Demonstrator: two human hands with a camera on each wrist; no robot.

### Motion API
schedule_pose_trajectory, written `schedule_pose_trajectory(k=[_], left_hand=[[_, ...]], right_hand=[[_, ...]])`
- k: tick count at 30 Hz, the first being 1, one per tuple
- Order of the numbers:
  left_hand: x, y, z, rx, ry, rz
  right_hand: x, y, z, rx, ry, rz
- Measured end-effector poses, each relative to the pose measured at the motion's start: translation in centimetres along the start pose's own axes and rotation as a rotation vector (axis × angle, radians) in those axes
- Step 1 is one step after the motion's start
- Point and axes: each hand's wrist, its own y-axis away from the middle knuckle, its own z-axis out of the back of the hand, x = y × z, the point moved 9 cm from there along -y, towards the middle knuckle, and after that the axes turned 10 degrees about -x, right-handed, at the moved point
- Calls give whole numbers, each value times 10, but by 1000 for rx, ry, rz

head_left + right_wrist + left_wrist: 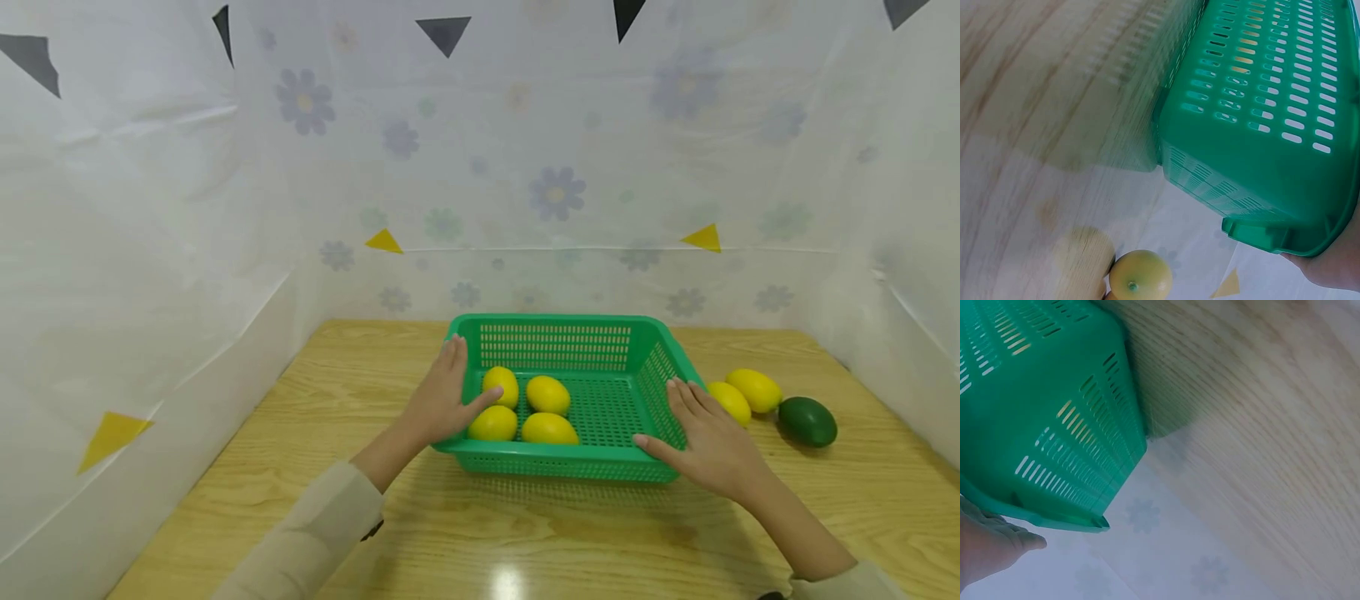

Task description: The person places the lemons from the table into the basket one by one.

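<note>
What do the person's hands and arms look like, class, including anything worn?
The left hand and right hand are ungloved, with no rings visible. The left sleeve and right sleeve are plain pale beige, leaving the wrists uncovered. Something dark shows by each cuff, too little to identify.

Left hand [990,547] at a green basket [1022,406]
The hand touches the basket's edge, and yellow shows through its slots; a wooden table [1229,419] and a flowered sheet [1169,556] appear beyond.
</note>
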Motion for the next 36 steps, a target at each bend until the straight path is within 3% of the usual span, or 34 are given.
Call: schedule_pose_trajectory(k=[15,23,36], left_hand=[[-6,15,-13,145,-71,-2],[-6,19,-15,167,-90,-18],[-2,20,-19,191,-136,10]], right_hand=[[0,0,-1,9,-1,-10],[0,0,0,9,-2,-10],[-2,-2,-1,29,-13,-9]])
